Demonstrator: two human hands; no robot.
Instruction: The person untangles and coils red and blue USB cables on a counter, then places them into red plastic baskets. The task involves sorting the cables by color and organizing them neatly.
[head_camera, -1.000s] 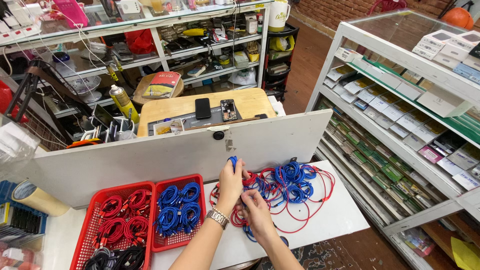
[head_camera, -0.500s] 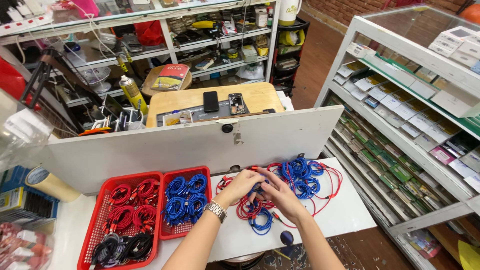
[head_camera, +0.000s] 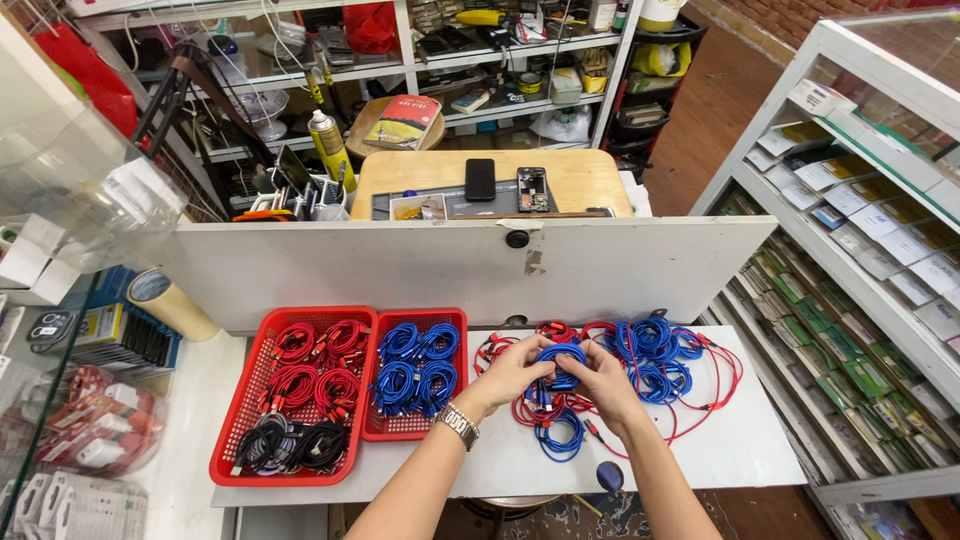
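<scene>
Both of my hands meet over a white counter (head_camera: 720, 450) and hold one coiled blue cable (head_camera: 560, 355) between them. My left hand (head_camera: 512, 372), with a metal watch on the wrist, grips its left side. My right hand (head_camera: 600, 380) pinches its right side. Under and around the hands lies a loose pile of red and blue cables (head_camera: 650, 370). To the left stand two red baskets: the larger one (head_camera: 235, 440) holds red coils and some black ones, the smaller one (head_camera: 455, 320) holds blue coils.
A white partition board (head_camera: 400, 270) rises behind the counter, with a wooden bench (head_camera: 580, 180) carrying phones beyond it. Cluttered shelves (head_camera: 450, 50) fill the back. A glass display case (head_camera: 860, 200) stands on the right, another glass case (head_camera: 60, 400) on the left.
My hands came down from the upper edge of the pile and closed together on a blue coil. The camera view shifted slightly downward and nearer.
</scene>
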